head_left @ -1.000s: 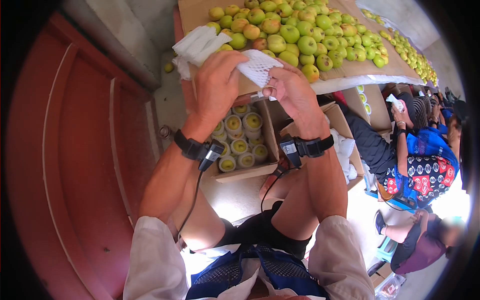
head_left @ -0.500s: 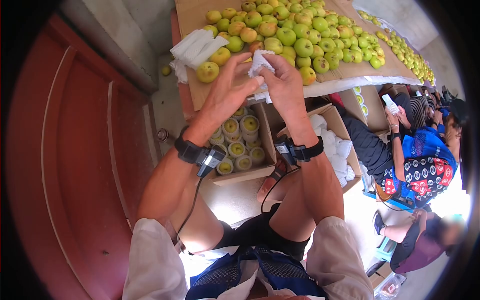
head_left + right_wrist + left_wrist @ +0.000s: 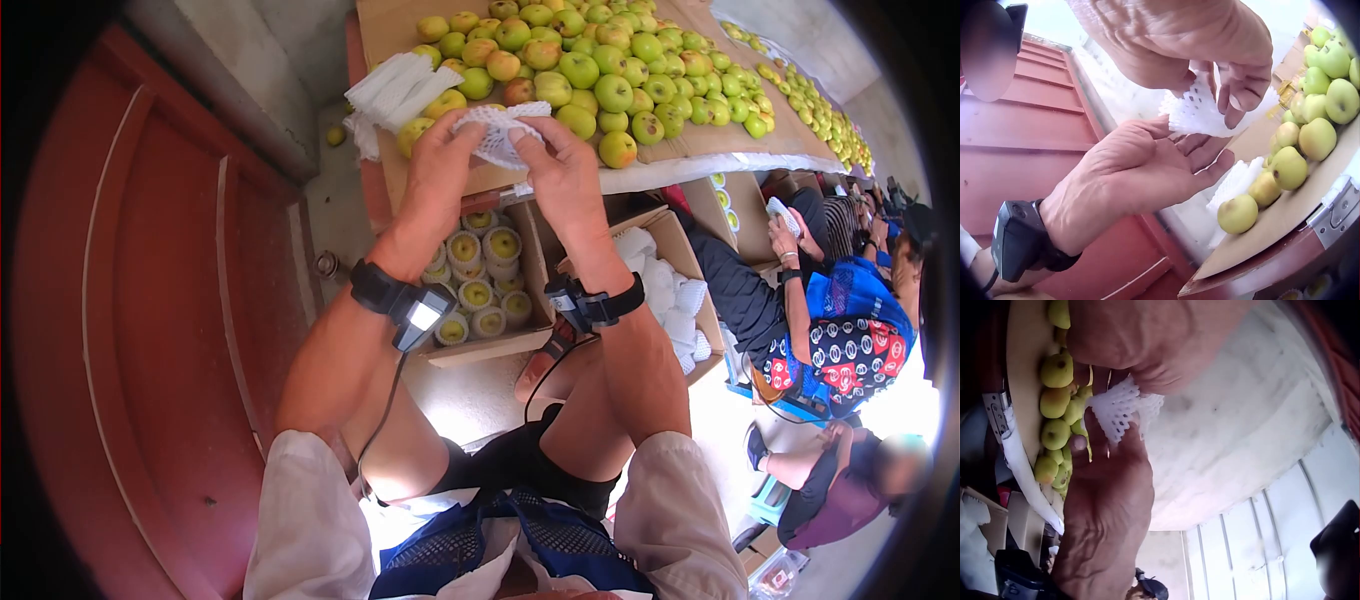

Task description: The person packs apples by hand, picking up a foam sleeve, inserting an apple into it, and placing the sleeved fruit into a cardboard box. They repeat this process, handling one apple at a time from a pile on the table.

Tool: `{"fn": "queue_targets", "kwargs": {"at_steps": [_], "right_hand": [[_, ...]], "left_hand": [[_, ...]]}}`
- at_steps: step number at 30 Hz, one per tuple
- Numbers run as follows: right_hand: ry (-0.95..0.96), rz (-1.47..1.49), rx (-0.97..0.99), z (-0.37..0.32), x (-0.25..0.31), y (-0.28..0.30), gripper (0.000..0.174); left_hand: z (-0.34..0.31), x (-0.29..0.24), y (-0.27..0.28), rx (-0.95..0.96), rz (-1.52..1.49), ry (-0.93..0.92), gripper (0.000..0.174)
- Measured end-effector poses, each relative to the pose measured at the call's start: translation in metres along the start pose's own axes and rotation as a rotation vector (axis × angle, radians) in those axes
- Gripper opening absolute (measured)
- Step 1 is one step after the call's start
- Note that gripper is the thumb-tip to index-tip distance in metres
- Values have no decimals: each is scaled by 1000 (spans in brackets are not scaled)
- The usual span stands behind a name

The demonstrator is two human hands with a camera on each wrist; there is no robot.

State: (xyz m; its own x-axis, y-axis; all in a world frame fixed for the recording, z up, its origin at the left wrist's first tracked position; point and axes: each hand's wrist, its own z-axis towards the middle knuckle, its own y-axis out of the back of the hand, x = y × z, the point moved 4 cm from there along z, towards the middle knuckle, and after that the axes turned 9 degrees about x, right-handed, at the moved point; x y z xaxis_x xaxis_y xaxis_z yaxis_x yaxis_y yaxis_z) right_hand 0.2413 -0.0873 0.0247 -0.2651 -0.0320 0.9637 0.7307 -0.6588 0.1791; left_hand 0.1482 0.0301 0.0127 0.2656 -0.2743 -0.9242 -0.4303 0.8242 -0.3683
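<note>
A white foam fruit net [image 3: 500,135] is held between both hands over the near edge of the apple table, spread wide in the head view. My left hand [image 3: 440,168] pinches its left end; in the right wrist view the left thumb lies at the edge of the net [image 3: 1200,109] and the other fingers stretch out below it. My right hand [image 3: 565,172] grips the other side with thumb and curled fingers. No apple shows inside the net. Beyond the hands, loose green and reddish apples [image 3: 578,70] lie piled on cardboard.
A stack of flat foam nets [image 3: 400,90] lies left of the apples. Below the table stand a carton of net-wrapped apples [image 3: 475,293] and a carton of white foam nets [image 3: 665,290]. A red door [image 3: 180,300] is at left; other people sit at right, one person [image 3: 850,300] holding a net.
The net was stretched flat between the hands, then bunched in the right hand with the left hand's fingers apart beside it. Now both hands hold it spread open.
</note>
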Motion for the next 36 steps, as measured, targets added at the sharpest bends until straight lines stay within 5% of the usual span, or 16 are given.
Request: {"fn": "queue_targets", "kwargs": {"at_steps": [3, 9, 14, 23, 29, 36], "right_hand": [[-208, 415, 84, -2, -2, 2, 22], [-295, 689, 142, -2, -11, 2, 20], [-312, 804, 204, 1, -19, 5, 21], [-327, 978, 123, 5, -27, 16, 19], [-293, 1023, 111, 7, -35, 21, 25], [-262, 1051, 154, 10, -35, 20, 35]], "left_hand": [[0, 1, 5, 47, -145, 64, 30], [-1, 0, 6, 41, -332, 182, 35], [3, 7, 12, 83, -450, 216, 37], [3, 0, 6, 301, -207, 176, 31], [-1, 10, 12, 150, -9, 184, 29], [7, 14, 12, 198, -352, 172, 30]]}}
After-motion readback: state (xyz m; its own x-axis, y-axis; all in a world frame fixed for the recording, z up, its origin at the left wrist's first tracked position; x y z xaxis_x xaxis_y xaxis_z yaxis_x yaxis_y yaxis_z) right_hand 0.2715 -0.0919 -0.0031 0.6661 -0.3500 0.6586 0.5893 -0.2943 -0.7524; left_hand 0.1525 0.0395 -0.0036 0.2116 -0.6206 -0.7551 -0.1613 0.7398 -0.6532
